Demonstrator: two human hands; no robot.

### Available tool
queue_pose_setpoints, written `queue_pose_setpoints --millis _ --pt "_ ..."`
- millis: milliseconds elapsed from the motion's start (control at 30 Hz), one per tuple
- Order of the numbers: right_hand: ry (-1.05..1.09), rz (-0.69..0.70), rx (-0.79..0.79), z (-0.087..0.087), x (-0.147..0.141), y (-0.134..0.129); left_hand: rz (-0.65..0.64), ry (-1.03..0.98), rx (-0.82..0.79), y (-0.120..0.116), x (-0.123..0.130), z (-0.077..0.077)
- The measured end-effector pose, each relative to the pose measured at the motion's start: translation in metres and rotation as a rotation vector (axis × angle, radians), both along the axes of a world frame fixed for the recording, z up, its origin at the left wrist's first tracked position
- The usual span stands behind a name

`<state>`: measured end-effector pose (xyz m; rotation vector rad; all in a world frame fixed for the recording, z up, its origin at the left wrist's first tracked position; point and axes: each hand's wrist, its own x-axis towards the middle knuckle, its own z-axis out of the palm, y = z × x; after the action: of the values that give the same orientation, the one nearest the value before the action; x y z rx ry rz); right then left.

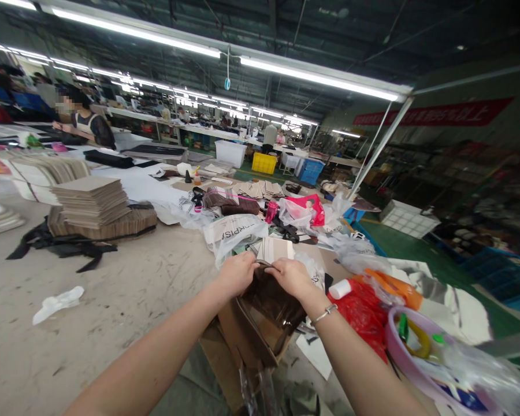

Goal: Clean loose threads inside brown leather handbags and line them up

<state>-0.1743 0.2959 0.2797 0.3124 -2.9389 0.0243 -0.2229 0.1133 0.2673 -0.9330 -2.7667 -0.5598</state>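
Observation:
A brown bag [266, 306] with a dark, shiny lining stands at the table's near edge, its mouth facing me. My left hand [238, 271] pinches the far rim of the bag. Close beside it, my right hand [291, 277] grips the same rim, with a bracelet on that wrist. Both hands have their fingers closed on the edge. Clear strips hang at the bag's near side. Just beyond my hands lies a stack of pale cards [273, 249], next to a printed plastic bag [234, 232].
Left on the table are a stack of square boards [91, 202] with black strips and a crumpled white scrap [58, 303]. On the right are a red plastic bag [364, 312] and a purple basin [394, 341]. A co-worker [84, 118] sits at the far left.

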Motion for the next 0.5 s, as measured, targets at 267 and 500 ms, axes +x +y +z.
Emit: queue_pose_setpoints --millis 267,500 --pt "-0.112 -0.054 -0.011 0.003 -0.003 0.001 -0.006 0.002 -0.003 0.004 0.001 0.002" --pt "-0.222 0.127 -0.343 0.014 0.01 0.02 0.006 -0.017 -0.033 0.008 0.0 0.006"
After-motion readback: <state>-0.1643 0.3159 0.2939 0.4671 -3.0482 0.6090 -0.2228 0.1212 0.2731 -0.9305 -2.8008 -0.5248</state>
